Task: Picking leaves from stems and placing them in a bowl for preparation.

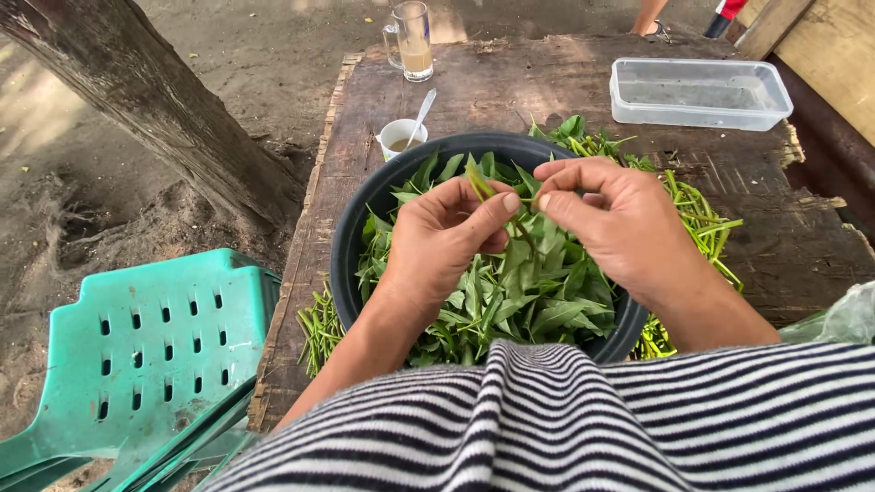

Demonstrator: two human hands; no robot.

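Listing, largest first:
Table [510, 87]: rough, weathered wooden planks under both hands.
Basin [360, 214]: round, dark, smooth plastic, directly beneath the hands.
Leaves [519, 292]: slim green blades heaped in the basin.
Right hand [624, 223]: fingers curled, thumb and forefinger pinching the sprig.
Left hand [442, 237]: likewise pinching it.
Sprig [478, 179]: thin green stem between the hands.

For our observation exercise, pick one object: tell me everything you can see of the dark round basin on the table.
The basin is a wide, round, dark grey bowl, seemingly plastic, with a smooth rolled rim. It sits upright on the worn wooden table, near its front edge. Green leaves fill it. More stems lie beside it on the table. Both hands, left hand and right hand, work above it; a small white cup stands just behind its rim.
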